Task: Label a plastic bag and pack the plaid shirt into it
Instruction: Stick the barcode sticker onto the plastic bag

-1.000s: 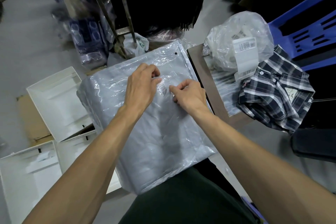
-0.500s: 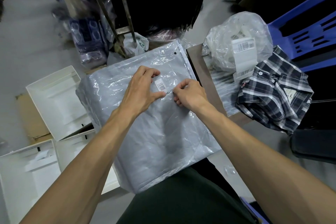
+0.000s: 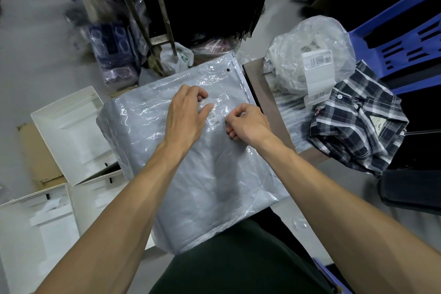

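I see the plastic bag lying flat on the lap. A small barcode label sits on the bag, right between the two hands. The left hand lies flat on the bag, its thumb touching the label. The right hand is curled tight, fingers pinched at the label's other side. The plaid shirt lies folded on the tabletop to the right, well apart from both hands.
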